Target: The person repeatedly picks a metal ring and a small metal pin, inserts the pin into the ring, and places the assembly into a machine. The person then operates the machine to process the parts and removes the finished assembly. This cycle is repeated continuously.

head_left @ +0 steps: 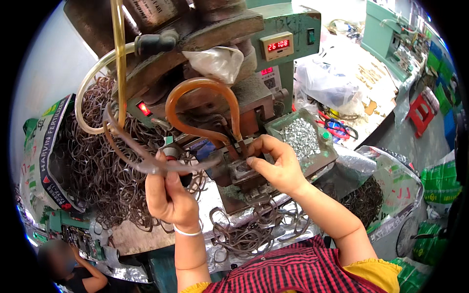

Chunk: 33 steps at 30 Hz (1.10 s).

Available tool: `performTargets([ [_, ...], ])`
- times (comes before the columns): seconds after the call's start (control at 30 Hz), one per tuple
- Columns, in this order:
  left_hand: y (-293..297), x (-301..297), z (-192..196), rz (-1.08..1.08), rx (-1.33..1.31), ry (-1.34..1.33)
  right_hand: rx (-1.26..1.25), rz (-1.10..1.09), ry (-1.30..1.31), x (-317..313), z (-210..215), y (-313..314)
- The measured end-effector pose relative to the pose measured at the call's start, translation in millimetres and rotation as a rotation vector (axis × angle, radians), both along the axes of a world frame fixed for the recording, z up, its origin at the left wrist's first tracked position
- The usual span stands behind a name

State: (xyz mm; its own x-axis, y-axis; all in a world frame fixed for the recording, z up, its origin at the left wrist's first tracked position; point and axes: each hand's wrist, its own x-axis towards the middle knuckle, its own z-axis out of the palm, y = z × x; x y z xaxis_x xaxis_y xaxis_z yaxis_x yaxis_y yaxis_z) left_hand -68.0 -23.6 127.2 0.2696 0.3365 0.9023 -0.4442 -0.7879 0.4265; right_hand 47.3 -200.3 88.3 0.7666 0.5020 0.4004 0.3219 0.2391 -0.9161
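Observation:
My left hand [173,200] is raised in front of the machine, its fingers closed on a thin brown curved strip [154,169]. Part of that strip is smeared by motion. My right hand [282,168] is at the small metal work block [242,171] of a bench press machine [210,36]. Its thumb and forefinger pinch together beside the block's top; whatever they hold is too small or hidden to make out. Just behind these fingertips, a looped orange-brown hose [200,83] runs down to the block.
A tray of small silver metal pieces [299,136] sits right of the block. Brown strips form a large heap [107,171] on the left and a smaller pile [244,234] nearest me. Clear plastic bags [327,80] lie back right. A person [73,268] sits lower left.

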Motion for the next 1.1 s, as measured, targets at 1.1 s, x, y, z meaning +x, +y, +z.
performTargets([
  [1.1,-12.4,-17.2,-11.2,0.108,0.274,0.085,-0.106,0.102,-0.12,-15.6,16.9,-28.8],
])
